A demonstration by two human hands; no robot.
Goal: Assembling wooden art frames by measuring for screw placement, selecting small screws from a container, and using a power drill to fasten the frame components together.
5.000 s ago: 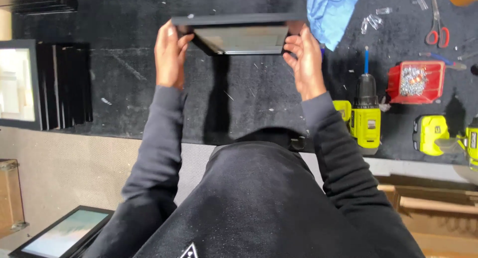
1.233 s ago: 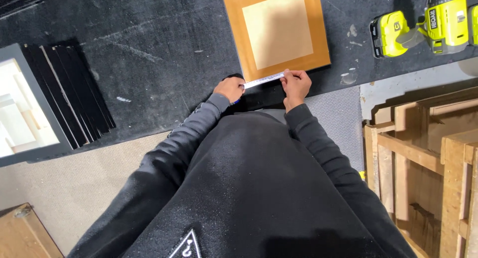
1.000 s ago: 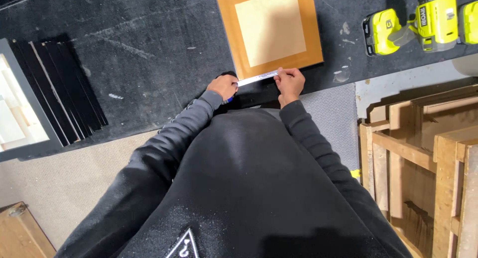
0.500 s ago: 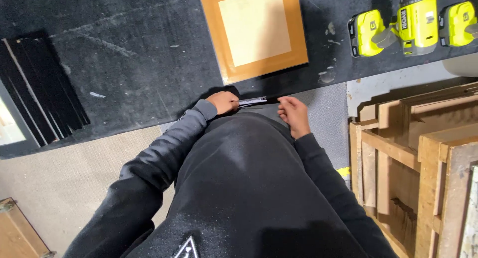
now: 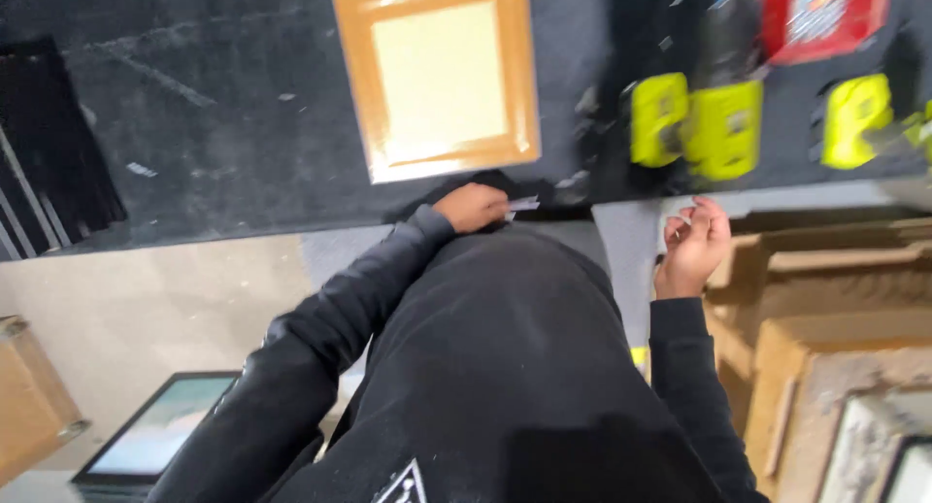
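Note:
A square frame point(image 5: 437, 76) lies face down on the black table point(image 5: 223, 105), showing an orange-brown border and a pale backing. My left hand point(image 5: 473, 207) rests at the table's near edge just below the frame, fingers closed on a small white strip point(image 5: 524, 204). My right hand point(image 5: 694, 246) hovers off the table to the right, fingers loosely apart and holding nothing, next to the wooden crates. My dark sleeves and torso fill the lower middle of the view.
Yellow power tools point(image 5: 723, 115) and a red case point(image 5: 825, 17) lie on the table's right part. A stack of black strips point(image 5: 49, 153) sits at the left. Wooden crates point(image 5: 825, 299) stand to the right; a framed picture point(image 5: 155, 435) and a cardboard box point(image 5: 29, 396) are on the floor.
My right hand let go of the white strip and moved right, off the table edge. My left hand stayed at the edge with the strip. The view swung right.

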